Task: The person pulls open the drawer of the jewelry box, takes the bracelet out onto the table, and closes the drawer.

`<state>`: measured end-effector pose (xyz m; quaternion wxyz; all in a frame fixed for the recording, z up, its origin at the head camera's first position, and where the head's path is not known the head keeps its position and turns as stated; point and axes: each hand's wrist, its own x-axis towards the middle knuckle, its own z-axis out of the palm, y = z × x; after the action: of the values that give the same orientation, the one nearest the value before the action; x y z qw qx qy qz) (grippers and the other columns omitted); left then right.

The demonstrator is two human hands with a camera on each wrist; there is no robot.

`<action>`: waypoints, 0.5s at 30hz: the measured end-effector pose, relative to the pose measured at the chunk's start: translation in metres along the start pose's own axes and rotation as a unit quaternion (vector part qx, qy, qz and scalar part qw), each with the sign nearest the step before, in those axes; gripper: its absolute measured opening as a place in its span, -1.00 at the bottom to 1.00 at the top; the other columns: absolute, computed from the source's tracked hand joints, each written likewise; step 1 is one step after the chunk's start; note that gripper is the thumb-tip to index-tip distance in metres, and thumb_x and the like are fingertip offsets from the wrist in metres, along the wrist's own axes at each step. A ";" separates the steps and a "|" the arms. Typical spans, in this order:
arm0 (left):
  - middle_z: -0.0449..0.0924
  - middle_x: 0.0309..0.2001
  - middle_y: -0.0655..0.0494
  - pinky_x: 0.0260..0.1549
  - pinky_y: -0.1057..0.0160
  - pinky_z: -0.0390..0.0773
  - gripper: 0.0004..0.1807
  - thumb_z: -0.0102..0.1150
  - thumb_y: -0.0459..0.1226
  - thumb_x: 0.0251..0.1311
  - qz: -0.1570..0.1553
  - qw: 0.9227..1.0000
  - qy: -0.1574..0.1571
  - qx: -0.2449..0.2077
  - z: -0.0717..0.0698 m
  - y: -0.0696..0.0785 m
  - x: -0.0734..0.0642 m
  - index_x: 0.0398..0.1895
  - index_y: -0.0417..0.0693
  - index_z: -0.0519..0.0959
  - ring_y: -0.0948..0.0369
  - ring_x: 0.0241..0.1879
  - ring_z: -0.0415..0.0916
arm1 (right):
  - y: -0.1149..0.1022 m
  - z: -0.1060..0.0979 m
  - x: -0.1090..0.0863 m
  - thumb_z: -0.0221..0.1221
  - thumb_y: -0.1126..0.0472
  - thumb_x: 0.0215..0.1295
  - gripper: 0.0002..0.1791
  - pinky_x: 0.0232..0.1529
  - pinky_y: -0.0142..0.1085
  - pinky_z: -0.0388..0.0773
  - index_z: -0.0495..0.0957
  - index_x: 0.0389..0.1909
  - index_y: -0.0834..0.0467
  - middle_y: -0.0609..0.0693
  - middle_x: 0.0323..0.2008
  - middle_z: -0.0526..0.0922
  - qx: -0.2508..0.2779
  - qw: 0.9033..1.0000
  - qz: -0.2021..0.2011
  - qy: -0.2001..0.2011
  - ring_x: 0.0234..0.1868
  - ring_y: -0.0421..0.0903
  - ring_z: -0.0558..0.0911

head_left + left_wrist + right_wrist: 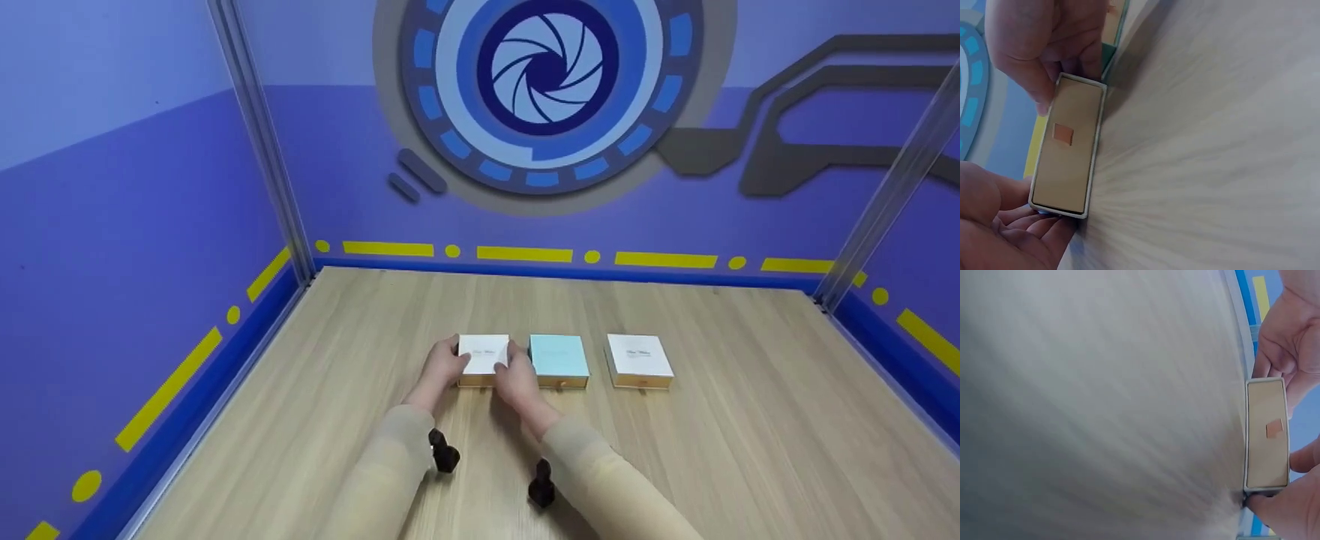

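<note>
A small white drawer box (484, 352) with faint script on its lid is at the left of a row of boxes. My left hand (444, 362) grips its left side, thumb over the top edge. On the opposite side my right hand (517, 377) holds it the same way, thumb on the lid's front corner. In the left wrist view the tan drawer front (1067, 146) with a small orange pull tab (1063, 134) faces me. The right wrist view also has both hands at the two ends of this box (1267, 455).
Just right of my right hand stands a light blue drawer box (559, 355). Farther right is another white drawer box (640, 355). All are on a wooden table (750, 450) bounded by blue printed walls (150, 225) with metal corner posts.
</note>
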<state>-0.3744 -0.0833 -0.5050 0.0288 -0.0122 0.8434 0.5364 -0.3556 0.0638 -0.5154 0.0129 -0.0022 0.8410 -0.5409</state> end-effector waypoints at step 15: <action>0.15 0.53 -0.43 0.57 -0.12 0.17 -0.31 0.03 -0.43 0.48 0.006 1.000 -0.024 0.002 -0.001 -0.003 -0.022 0.56 -0.48 0.04 -0.22 0.58 0.08 | 0.008 -0.006 -0.021 -0.01 0.43 0.48 -0.32 0.61 0.14 0.14 0.03 0.53 0.51 0.46 0.55 0.11 0.044 0.999 -0.019 -0.012 0.60 0.28 0.14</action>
<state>-0.3518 -0.0855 -0.5062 0.0463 0.0055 0.8436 0.5350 -0.3347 0.0734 -0.5195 0.0127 -0.0240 0.8161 -0.5773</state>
